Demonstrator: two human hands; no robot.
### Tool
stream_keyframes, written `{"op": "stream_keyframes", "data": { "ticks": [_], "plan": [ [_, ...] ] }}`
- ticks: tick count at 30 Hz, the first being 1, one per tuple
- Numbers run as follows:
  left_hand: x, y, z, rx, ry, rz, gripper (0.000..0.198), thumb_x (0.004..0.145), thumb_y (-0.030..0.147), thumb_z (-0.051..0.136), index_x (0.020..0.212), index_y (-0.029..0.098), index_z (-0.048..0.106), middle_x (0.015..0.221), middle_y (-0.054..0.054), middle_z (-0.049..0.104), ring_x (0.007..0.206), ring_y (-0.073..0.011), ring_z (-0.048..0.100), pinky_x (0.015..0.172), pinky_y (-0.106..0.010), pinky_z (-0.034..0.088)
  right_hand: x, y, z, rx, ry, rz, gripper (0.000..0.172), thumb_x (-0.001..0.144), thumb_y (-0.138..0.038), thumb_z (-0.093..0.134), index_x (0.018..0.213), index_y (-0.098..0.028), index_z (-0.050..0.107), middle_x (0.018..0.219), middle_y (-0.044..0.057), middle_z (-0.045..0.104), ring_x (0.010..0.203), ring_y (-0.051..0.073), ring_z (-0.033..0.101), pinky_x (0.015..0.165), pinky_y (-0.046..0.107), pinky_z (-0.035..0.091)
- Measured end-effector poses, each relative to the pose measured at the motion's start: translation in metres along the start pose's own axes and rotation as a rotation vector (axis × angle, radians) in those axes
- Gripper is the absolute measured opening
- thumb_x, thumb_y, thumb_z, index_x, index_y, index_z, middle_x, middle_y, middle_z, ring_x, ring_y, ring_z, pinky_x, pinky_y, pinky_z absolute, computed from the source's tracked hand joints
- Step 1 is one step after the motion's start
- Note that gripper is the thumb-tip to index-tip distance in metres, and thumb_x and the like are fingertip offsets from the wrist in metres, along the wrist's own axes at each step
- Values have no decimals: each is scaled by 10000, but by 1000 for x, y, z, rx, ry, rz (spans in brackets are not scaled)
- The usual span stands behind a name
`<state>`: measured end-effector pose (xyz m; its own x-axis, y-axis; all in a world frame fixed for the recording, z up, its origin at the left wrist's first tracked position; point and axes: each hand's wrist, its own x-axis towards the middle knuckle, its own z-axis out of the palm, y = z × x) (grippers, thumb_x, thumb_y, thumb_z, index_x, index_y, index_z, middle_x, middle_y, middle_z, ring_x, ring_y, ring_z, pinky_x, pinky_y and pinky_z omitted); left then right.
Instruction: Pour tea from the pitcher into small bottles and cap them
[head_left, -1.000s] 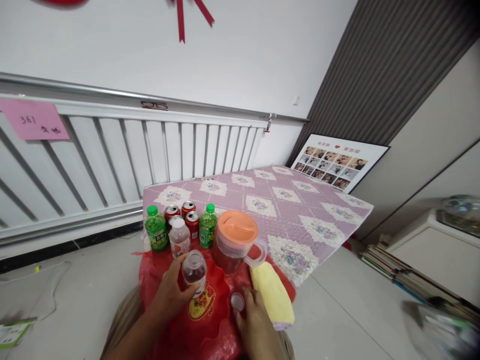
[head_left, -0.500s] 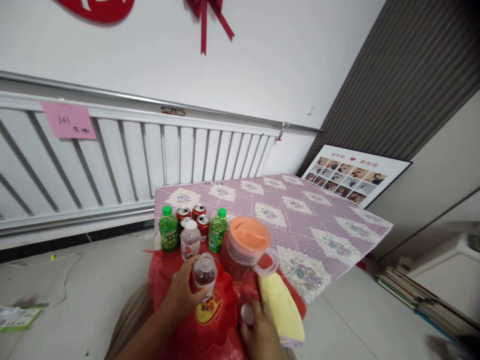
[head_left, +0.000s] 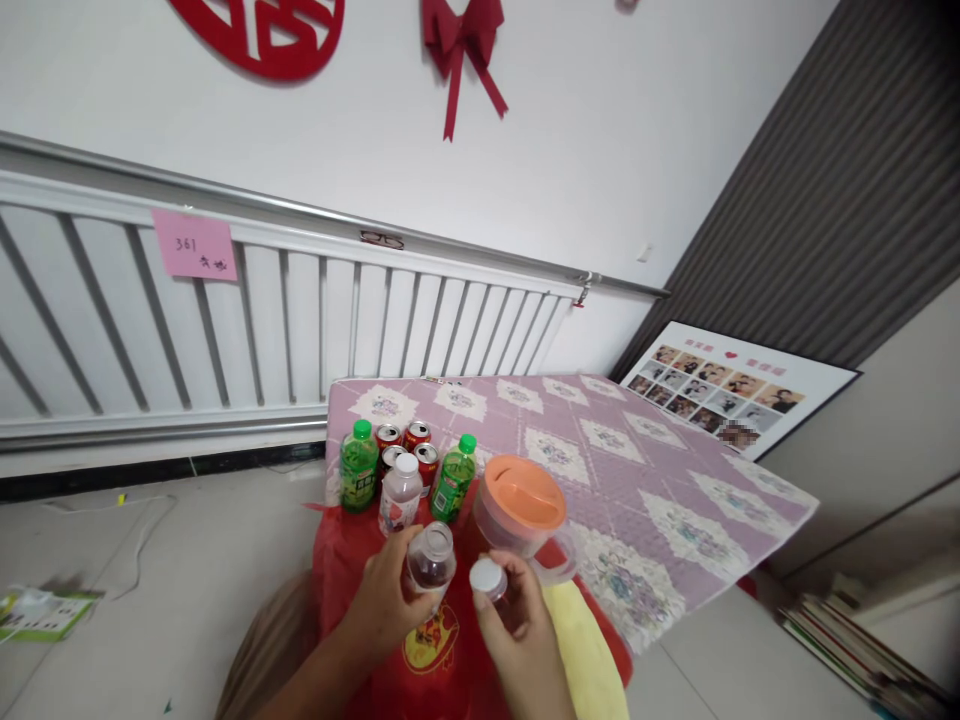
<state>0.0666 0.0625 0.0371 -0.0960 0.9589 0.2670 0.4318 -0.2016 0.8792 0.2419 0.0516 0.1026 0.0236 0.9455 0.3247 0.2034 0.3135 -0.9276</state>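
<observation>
My left hand [head_left: 386, 605] is wrapped round a small clear bottle [head_left: 431, 556] with dark red drink in it, its mouth uncapped. My right hand [head_left: 517, 630] pinches a white bottle cap [head_left: 487, 577] just right of the bottle's mouth, a little apart from it. Both hands hover over a red plastic bag [head_left: 450, 660] spread on the near end of the table. A clear pitcher with an orange lid [head_left: 523, 505] stands just behind the cap.
Two green bottles [head_left: 359, 479], a capped pale bottle [head_left: 400, 494] and three red cans [head_left: 417, 437] cluster behind the hands. A yellow cloth [head_left: 589, 655] lies at right. The table has a purple patterned cover [head_left: 660, 470]. A white radiator [head_left: 300, 320] lines the wall; a photo board [head_left: 735, 385] leans at right.
My right hand lifted the white cap from the red bag up beside the bottle's mouth. My left hand raised the bottle slightly. The camera tilted up and to the left.
</observation>
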Motion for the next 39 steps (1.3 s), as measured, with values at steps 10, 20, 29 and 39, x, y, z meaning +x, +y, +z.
{"op": "stream_keyframes", "data": {
  "ticks": [10,20,29,39],
  "plan": [
    [2,-2,4,37,20,2,681,626,162,643,1283,216,472,1282,-108,616,1178,-290,583,1010,-449,431,37,-17,42,79,-76,5,208,723,-258,696,908,-231,604,982,37,709,894,200,658,814,299,527],
    [2,-1,5,40,16,-5,640,650,187,625,1268,224,465,1254,-111,626,1165,-301,582,965,-458,429,37,0,40,-45,-232,56,370,791,-264,628,1157,-214,624,1157,88,699,1084,256,644,948,394,507],
    [3,-5,7,56,9,13,650,662,209,639,1283,223,449,1278,-117,606,1190,-309,567,978,-469,419,43,-10,34,-223,-286,29,377,759,-265,646,1133,-237,678,1159,74,704,1091,262,645,971,392,497],
    [3,-2,4,68,-4,7,646,673,216,649,1285,246,442,1271,-101,609,1184,-306,569,971,-468,426,61,-39,23,-573,-501,-138,364,775,-174,626,1137,-179,666,1126,113,697,1081,270,616,957,406,471]
  ]
}}
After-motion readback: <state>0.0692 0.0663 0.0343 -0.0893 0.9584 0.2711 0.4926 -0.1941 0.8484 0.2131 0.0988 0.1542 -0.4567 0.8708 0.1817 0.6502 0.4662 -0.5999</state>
